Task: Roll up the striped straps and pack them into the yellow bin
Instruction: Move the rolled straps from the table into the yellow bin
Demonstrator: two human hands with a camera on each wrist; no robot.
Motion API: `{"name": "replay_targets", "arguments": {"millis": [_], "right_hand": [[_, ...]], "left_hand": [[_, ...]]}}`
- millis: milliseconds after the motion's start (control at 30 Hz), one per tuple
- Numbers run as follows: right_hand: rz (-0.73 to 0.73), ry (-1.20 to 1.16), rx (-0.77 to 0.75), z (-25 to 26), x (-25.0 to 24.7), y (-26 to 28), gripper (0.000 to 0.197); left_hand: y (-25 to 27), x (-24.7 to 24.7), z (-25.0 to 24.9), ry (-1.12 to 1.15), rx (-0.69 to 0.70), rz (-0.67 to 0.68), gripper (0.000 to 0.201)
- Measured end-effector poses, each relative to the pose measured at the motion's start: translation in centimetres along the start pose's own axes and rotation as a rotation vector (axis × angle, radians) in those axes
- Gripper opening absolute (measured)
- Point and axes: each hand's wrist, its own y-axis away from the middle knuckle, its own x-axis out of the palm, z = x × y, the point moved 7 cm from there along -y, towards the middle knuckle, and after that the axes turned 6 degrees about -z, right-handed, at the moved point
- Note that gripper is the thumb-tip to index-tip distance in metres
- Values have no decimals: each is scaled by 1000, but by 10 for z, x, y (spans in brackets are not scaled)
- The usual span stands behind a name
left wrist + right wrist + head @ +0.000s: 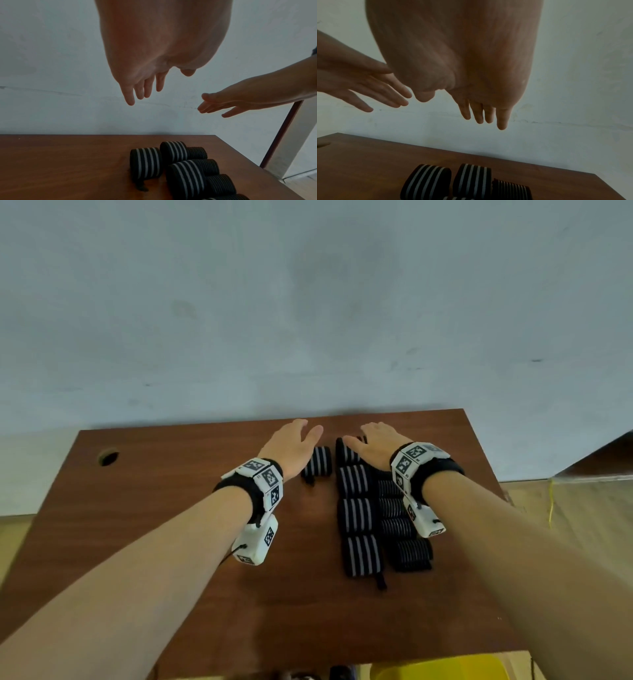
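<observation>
- No words, brand names or numbers can be read in any view.
- The white wrist units [262, 474] carry black-and-white square code markers, which are patterns and not text.
- Tiny dark marks beside those markers are too small to make out.
- The rolled straps [358, 513] bear only plain stripes.

Soft even daylight in the head view, dim backlit wrist views, wide-angle bending at edges

Brown wooden table [171, 542] against pale wall [308, 302]
</observation>
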Motion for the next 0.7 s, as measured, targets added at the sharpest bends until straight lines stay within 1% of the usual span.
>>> {"name": "replay_targets", "arguments": {"millis": [133,233,333,433,567,700], "right_hand": [[-6,-66,17,12,13,-2,74],[-9,-139,33,17,27,-3,71],[-23,-199,78,12,38,-8,71],[-46,-314,128,-1,49,-19,69],[-161,-495,221,-24,64,-25,59],[-139,-515,236,-43,84,-24,55]], "left_hand": [[-16,6,5,39,39,21,64],[-30,14,21,76,39,27,63],[-42,20,34,59,55,74,62],[-57,26,40,24,89,112,60],[-62,46,48,8,66,157,54],[-62,82,67,-7,-13,223,52]]}}
